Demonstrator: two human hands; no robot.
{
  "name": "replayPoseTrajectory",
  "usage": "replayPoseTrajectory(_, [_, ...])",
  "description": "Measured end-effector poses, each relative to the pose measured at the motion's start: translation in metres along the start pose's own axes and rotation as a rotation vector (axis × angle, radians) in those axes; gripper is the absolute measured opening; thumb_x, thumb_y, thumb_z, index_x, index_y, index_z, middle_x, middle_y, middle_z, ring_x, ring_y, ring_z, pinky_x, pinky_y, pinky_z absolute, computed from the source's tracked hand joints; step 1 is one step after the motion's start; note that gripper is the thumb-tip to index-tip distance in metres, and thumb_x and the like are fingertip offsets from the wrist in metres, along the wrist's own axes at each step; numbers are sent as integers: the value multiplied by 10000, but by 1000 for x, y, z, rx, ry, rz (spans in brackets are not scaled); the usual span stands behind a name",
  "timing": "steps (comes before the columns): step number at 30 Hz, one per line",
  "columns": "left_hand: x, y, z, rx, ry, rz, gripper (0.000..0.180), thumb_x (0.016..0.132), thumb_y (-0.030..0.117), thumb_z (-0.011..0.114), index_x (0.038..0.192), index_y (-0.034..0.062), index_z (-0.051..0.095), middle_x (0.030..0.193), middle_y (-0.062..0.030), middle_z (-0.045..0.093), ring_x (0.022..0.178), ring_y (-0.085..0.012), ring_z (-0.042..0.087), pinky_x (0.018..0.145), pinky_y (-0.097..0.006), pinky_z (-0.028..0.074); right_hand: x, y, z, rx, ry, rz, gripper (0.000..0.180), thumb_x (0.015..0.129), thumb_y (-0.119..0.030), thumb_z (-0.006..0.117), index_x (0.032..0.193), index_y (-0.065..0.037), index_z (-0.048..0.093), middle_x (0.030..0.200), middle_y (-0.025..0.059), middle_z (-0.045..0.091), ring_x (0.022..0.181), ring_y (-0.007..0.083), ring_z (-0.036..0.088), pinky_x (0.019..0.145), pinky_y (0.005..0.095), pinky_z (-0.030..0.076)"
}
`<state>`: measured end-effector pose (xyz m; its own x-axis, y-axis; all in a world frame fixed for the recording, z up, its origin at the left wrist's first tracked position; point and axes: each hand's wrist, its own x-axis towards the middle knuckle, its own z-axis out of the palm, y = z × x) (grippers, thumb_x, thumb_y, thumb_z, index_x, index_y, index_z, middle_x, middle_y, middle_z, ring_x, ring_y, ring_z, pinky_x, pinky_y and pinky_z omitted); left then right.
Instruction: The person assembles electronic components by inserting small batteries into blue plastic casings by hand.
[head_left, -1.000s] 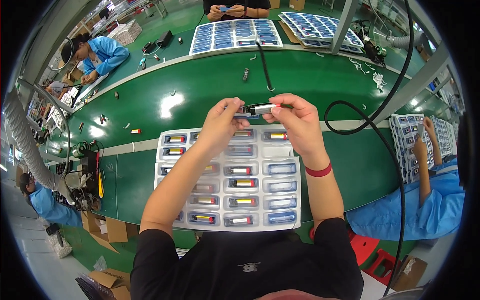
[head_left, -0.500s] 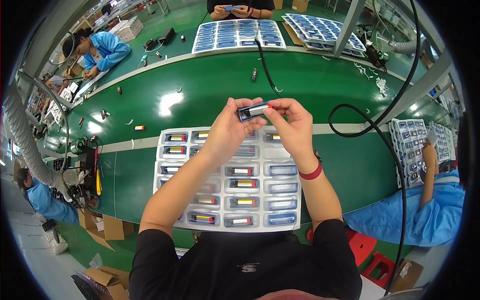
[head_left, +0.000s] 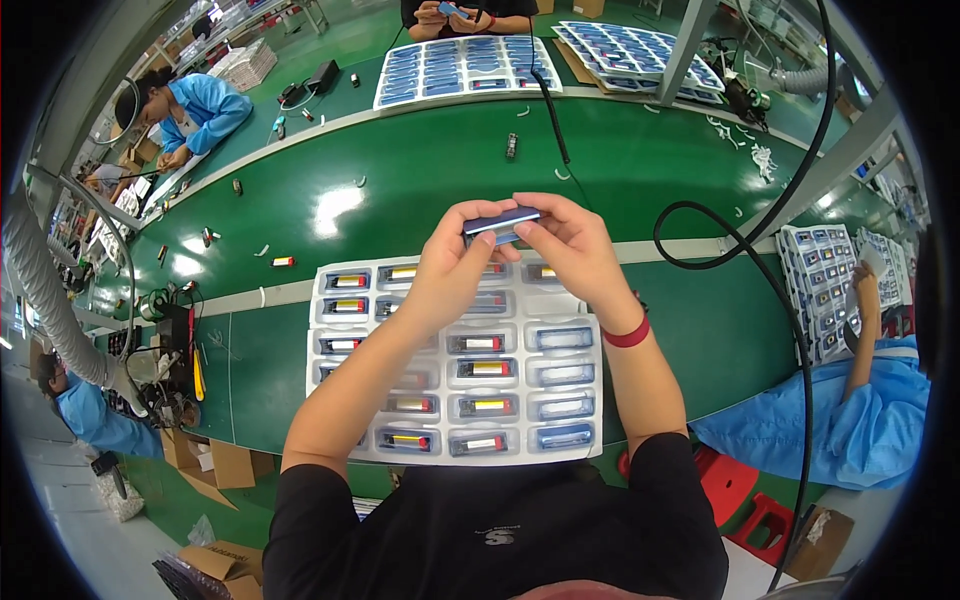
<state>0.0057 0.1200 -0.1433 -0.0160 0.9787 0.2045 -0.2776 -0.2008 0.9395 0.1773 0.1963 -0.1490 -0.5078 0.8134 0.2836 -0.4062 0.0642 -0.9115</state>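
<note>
Two hands meet above white tray (head_left: 330, 340) on green table (head_left: 420, 170). Your left hand (head_left: 455, 262) and right hand (head_left: 570, 248) each grip clamped on small blue-grey cartridge (head_left: 500, 223), now turned flatter than half second ago. Beyond, black cable (head_left: 548, 110), second tray (head_left: 460, 65).

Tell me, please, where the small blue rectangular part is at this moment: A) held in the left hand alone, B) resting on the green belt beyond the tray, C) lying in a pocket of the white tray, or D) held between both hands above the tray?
D: the small blue part is pinched at its ends by the left hand and the right hand, raised over the white tray.
</note>
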Motion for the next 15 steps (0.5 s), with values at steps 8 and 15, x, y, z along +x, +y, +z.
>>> replayPoseTrajectory(8, [-9,22,-22,845,-99,280,290,939,8,617,1228,25,623,1090,-160,680,960,-316,680,827,-370,538,-5,-19,-3,-712,-163,-398,315,855,44,719,1167,13,693,1016,134,700,864,242,694,751,327,566])
replayPoseTrajectory(15, [-14,17,-29,669,-73,231,275,954,-10,606,1226,0,646,1118,-141,666,964,-252,689,840,-335,546,-7,-5,10,-617,-108,-416,281,859,83,669,1128,8,705,1038,130,698,885,227,694,744,310,566])
